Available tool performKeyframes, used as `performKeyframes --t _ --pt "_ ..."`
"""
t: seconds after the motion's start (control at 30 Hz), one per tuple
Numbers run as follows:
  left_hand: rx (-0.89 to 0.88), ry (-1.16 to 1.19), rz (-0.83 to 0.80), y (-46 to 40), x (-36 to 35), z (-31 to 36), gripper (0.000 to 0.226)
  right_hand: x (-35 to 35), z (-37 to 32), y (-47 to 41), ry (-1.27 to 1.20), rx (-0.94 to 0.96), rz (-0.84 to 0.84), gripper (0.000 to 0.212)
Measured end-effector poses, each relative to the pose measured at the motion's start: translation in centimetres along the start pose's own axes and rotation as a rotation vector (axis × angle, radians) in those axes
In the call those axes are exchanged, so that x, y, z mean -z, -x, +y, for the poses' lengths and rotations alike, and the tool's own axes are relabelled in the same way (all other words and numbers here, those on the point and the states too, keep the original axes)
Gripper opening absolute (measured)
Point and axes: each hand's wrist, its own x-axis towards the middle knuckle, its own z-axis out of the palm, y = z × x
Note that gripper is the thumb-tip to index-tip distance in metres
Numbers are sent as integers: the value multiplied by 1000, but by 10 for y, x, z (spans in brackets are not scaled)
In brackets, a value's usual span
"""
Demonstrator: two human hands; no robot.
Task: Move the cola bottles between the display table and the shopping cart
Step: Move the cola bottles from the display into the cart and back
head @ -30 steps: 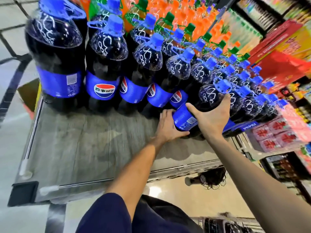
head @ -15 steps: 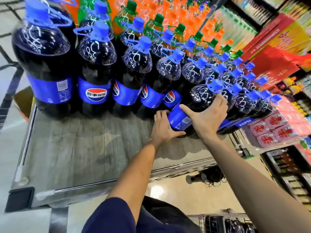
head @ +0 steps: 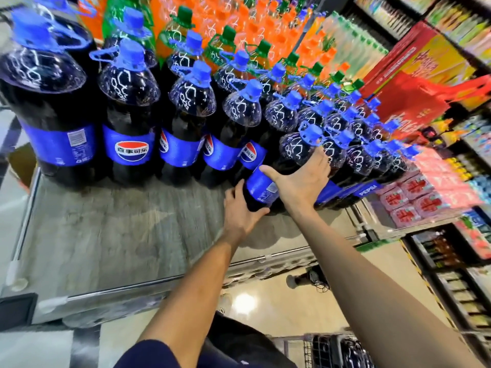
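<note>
Both hands stayed clamped on one cola bottle [head: 285, 168]: the left hand [head: 240, 211] round its base, the right hand [head: 301, 181] over its shoulder. It had tipped further toward the standing row on the display table [head: 119, 235], probably being seated there

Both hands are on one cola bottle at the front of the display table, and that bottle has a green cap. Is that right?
Not quite. The head view shows the left hand and right hand on one cola bottle at the front of the display table, but its cap is blue. Green caps sit only on the orange soda bottles farther back.
</note>
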Motion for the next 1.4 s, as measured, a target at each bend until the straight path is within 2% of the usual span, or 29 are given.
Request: performKeyframes --t 0.27,0.43,0.53,0.63,0.7,0.8,0.9,1.0,1.03,1.17,1.3,1.4 --pt "51 -39 -51 10 15 11 118 -7 2 -1 7 25 -7 140" --pt "74 -101 -26 46 14 26 107 16 25 6 -224 44 2 130" --pt "13 -229 -51 72 14 28 110 38 52 24 -351 -48 -15 119" --pt "-98 -334 -157 93 -2 50 113 76 96 35 -403 -131 -46 119" --pt "-198 -400 -219 106 -19 70 107 102 133 43 -404 -196 -68 118" --pt "-356 -439 -311 132 -64 103 91 149 204 58 -344 -338 -29 105" --pt "-484 -467 -416 159 -121 134 94 193 278 82 -378 -576 18 88" --pt "-560 -480 -527 191 -183 167 118 235 340 112 -506 -794 107 106" --pt "-584 -467 -569 204 -201 177 122 249 358 121 -516 -843 150 105" --pt "-710 -471 -747 267 -282 202 106 298 438 161 -476 -1045 259 100" --pt "-783 -512 -958 307 -349 197 105 315 500 196 -508 -1211 352 110" --pt "-852 -499 -1091 321 -402 188 110 325 536 215 -534 -1350 438 95"
